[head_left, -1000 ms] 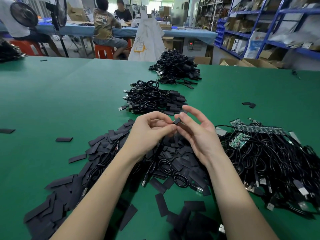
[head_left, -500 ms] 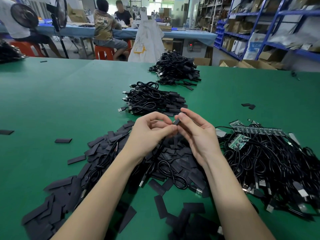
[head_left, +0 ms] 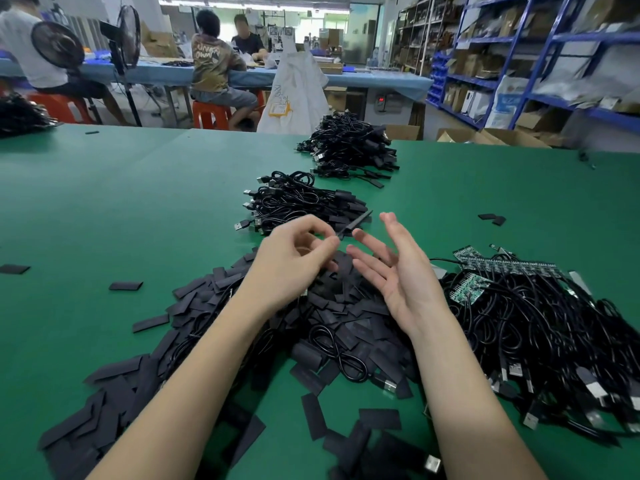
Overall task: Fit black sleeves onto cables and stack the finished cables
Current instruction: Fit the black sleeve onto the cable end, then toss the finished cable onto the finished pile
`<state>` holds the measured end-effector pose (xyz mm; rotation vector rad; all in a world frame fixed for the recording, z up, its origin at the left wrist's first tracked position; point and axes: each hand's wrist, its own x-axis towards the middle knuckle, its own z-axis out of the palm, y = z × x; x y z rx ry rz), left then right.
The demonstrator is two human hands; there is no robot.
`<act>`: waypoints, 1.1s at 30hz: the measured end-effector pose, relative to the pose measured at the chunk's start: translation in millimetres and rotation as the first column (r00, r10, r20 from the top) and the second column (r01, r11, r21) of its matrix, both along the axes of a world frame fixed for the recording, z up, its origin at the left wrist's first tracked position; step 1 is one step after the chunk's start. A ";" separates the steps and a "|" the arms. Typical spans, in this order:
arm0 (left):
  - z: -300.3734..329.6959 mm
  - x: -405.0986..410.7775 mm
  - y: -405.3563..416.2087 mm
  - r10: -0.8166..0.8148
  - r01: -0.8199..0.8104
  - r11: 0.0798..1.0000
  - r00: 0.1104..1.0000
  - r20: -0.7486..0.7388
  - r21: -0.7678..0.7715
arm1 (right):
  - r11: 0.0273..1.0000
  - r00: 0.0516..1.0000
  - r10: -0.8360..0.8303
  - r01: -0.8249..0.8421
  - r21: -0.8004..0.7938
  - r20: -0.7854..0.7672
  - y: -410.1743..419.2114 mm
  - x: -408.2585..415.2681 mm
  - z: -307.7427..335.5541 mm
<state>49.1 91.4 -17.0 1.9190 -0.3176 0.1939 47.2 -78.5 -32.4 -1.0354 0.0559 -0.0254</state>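
My left hand [head_left: 294,261] pinches one end of a flat black sleeve [head_left: 356,222] that sticks out up and to the right from its fingertips. My right hand [head_left: 398,271] hovers just right of it, palm turned inward, fingers straight and apart, holding nothing. Under both hands lies a heap of loose black sleeves [head_left: 214,327] with a coiled black cable [head_left: 343,355] among them. A tangle of unsleeved cables with green circuit boards [head_left: 540,327] lies to the right. Beyond the hands sit a near stack of finished cables [head_left: 298,202] and a farther one [head_left: 349,147].
The green table [head_left: 104,209] carries a few stray sleeves at left [head_left: 125,285] and right [head_left: 491,218]. Another black cable heap [head_left: 20,114] sits at the far left edge. People sit at a blue table behind; blue shelving stands at right.
My right hand has let go of the sleeve and opened, moving away to the right. My left hand still pinches the sleeve, which now sticks out freely.
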 end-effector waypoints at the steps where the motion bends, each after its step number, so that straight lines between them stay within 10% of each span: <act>1: 3.7 4.6 0.8 0.046 -0.050 0.997 0.997 0.068 0.059 | 1.000 1.000 0.004 -0.004 0.000 -0.012 -2.1 0.0 0.0; 7: 26.1 81.2 -5.3 0.055 -0.249 0.895 0.885 0.461 0.370 | 0.999 0.992 -0.037 0.032 -0.043 -0.124 -7.7 0.2 -6.3; 16: -6.4 184.2 3.7 -0.245 -0.444 0.474 0.763 0.598 0.760 | 0.998 0.986 -0.040 0.032 -0.050 -0.162 -16.9 8.4 -12.4; 33: -18.3 175.0 1.0 -0.215 -0.420 0.634 0.711 0.669 0.650 | 0.978 0.990 -0.032 0.002 -0.209 -0.140 -13.6 10.0 -14.5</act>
